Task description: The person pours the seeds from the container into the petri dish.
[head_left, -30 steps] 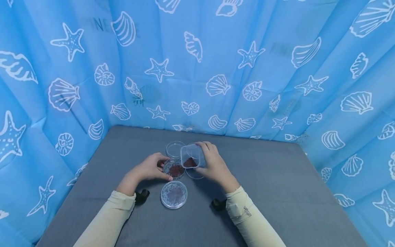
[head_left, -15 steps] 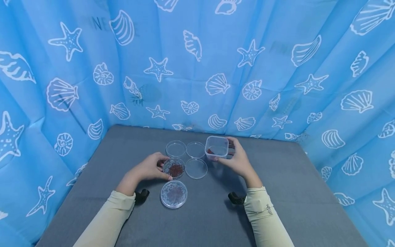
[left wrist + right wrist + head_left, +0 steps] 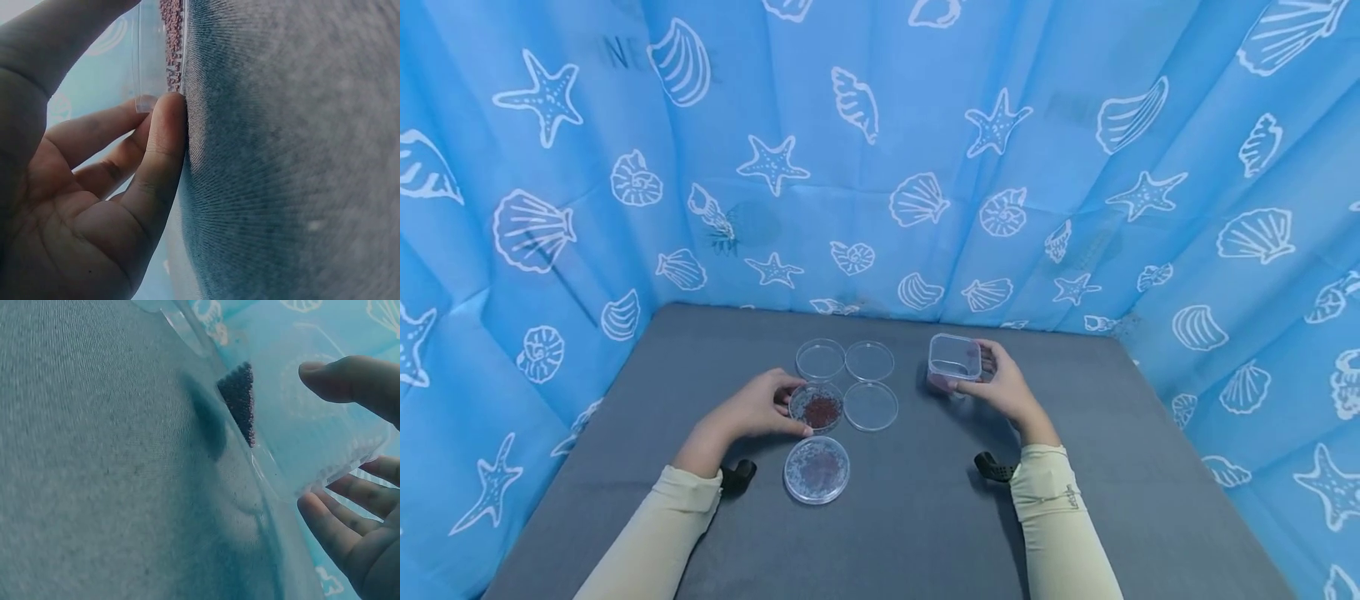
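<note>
Taking the round dish (image 3: 835, 395) under the left hand (image 3: 760, 408) as the middle of the clock, I see the square tub (image 3: 943, 354) out between two and three, with the right hand (image 3: 1011, 387) gripping its right side, thumb on the near wall, fingers behind. I can't tell whether its base touches the table (image 3: 917, 500). The left hand, at nine o'clock, holds the dish's edge between thumb and fingers. The tub looks light and thin-walled, likely smooth enough to slip and flexible enough to bow if squeezed, so opposite walls below the rim seem the best hold. The dish looks stiffer, shallow and perhaps brittle; I'd trust its side wall. The dark red granules (image 3: 822, 411) look dry and loose, apt to roll if jolted; more granules (image 3: 239, 403) gather in the tub's corner. Clear round pieces sit at twelve (image 3: 820, 358), between one and two (image 3: 870, 360), and three (image 3: 871, 406); a speckled dish (image 3: 817, 471) lies at six. Grey woven cloth (image 3: 700, 533) covers the table; a creased blue curtain (image 3: 820, 217) hangs beyond.
</note>
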Tool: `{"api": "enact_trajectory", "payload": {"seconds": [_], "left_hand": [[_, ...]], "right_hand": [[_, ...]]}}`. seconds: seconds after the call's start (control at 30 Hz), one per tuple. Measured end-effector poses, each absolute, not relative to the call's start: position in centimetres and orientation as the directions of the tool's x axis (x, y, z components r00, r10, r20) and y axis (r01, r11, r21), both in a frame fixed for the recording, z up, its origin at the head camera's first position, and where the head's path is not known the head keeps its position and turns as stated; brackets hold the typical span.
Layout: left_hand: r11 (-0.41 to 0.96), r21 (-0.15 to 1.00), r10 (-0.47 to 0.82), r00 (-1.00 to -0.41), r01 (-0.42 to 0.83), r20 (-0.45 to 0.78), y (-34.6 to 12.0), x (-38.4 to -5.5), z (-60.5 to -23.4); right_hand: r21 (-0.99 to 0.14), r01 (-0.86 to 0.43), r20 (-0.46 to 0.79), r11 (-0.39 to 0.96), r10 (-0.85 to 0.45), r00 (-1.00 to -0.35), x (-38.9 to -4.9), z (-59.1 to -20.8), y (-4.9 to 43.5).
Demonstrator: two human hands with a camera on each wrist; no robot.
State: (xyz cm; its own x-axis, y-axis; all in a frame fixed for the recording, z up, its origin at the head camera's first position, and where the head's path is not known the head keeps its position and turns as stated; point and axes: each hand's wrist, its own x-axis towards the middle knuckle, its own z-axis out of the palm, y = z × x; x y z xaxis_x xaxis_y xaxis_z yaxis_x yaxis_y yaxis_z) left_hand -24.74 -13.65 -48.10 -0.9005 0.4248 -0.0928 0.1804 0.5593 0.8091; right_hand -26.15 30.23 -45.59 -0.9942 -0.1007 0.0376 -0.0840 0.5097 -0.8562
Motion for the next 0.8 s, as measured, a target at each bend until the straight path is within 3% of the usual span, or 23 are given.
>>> {"api": "enact_trajectory", "payload": {"seconds": [0.8], "left_hand": [[0.582,0.781,0.440,-0.895,0.228,-0.067,-13.7,-24.6,-48.0]], "right_hand": [[-0.835,-0.066,-0.019,0.546,-0.148,-0.989,-26.1,-46.2,31.0]]}}
